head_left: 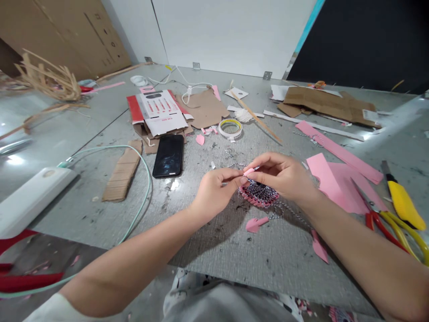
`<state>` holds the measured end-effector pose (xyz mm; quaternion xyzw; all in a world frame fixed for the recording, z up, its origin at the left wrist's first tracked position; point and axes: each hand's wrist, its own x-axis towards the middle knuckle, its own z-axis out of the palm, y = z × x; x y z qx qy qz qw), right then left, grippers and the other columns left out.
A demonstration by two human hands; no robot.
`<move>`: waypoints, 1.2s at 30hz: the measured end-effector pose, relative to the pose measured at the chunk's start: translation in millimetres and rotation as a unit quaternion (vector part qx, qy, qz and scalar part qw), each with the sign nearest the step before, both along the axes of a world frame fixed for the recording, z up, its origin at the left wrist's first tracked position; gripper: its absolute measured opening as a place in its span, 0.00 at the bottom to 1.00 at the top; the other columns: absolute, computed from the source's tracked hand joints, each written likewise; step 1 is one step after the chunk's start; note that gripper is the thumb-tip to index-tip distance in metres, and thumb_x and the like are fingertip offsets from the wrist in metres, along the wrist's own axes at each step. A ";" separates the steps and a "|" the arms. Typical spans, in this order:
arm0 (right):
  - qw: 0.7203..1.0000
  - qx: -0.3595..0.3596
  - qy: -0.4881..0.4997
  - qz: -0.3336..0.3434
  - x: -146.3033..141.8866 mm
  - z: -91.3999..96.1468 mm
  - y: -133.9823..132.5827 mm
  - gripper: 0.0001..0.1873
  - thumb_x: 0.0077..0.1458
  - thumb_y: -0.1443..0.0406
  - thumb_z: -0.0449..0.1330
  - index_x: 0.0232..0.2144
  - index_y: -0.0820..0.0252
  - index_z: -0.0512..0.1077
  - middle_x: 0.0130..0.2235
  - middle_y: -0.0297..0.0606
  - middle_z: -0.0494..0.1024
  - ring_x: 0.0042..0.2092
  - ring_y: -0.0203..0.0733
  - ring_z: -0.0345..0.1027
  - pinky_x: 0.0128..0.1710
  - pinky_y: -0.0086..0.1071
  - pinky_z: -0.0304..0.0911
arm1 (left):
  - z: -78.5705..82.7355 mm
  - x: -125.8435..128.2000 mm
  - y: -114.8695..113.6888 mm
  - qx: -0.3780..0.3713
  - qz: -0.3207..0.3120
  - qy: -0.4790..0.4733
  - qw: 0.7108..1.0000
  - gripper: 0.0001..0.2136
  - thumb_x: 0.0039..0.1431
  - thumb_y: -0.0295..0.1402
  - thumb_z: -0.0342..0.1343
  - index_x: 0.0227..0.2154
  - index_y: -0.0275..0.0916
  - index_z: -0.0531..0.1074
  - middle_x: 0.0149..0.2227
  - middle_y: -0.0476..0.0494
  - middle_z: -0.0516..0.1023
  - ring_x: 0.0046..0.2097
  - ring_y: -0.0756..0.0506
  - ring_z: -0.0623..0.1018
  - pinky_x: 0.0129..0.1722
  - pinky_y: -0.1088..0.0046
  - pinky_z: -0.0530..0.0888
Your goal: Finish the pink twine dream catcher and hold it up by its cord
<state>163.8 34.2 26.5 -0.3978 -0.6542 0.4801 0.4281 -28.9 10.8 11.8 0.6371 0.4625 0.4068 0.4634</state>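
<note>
Between the fingertips of both hands is a small pink paper piece. My left hand pinches it from the left, and my right hand pinches it from the right. Just beneath them lies a round black-and-white cord piece with a pink scalloped edge, partly covered by my right hand. Twisted cord trails from it to the right. One pink paper leaf shape rests in front of the round piece, and another pink leaf lies by my right forearm.
Scissors and a yellow utility knife lie at right near pink paper sheets. A tape roll, a phone and a cardboard strip sit beyond my hands. A cable runs from a white power bank.
</note>
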 end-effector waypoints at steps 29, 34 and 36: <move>0.993 0.090 -0.074 0.020 2.7 11.0 -6.5 0.04 0.57 0.61 0.67 0.33 0.54 0.80 0.36 0.35 0.82 0.37 0.39 0.75 0.39 0.35 0.68 | -11.0 5.2 -4.9 0.076 -0.011 -0.034 0.996 0.20 0.57 0.39 0.65 0.51 0.38 0.74 0.50 0.37 0.82 0.51 0.41 0.80 0.53 0.60 0.75; 0.976 0.189 -0.103 0.015 0.0 15.0 -11.9 0.04 0.60 0.64 0.64 0.36 0.52 0.81 0.38 0.34 0.79 0.39 0.36 0.74 0.42 0.35 0.68 | -9.1 4.1 -5.6 0.095 0.014 -0.078 0.992 0.14 0.60 0.37 0.64 0.46 0.38 0.75 0.43 0.39 0.83 0.45 0.44 0.82 0.49 0.63 0.77; 0.971 0.212 -0.108 0.007 -0.3 15.0 -12.7 0.05 0.61 0.65 0.63 0.37 0.52 0.80 0.37 0.34 0.77 0.38 0.35 0.73 0.40 0.33 0.68 | -7.5 4.5 -6.3 0.105 0.007 -0.074 0.992 0.10 0.60 0.34 0.63 0.44 0.38 0.75 0.40 0.41 0.82 0.42 0.46 0.81 0.46 0.65 0.77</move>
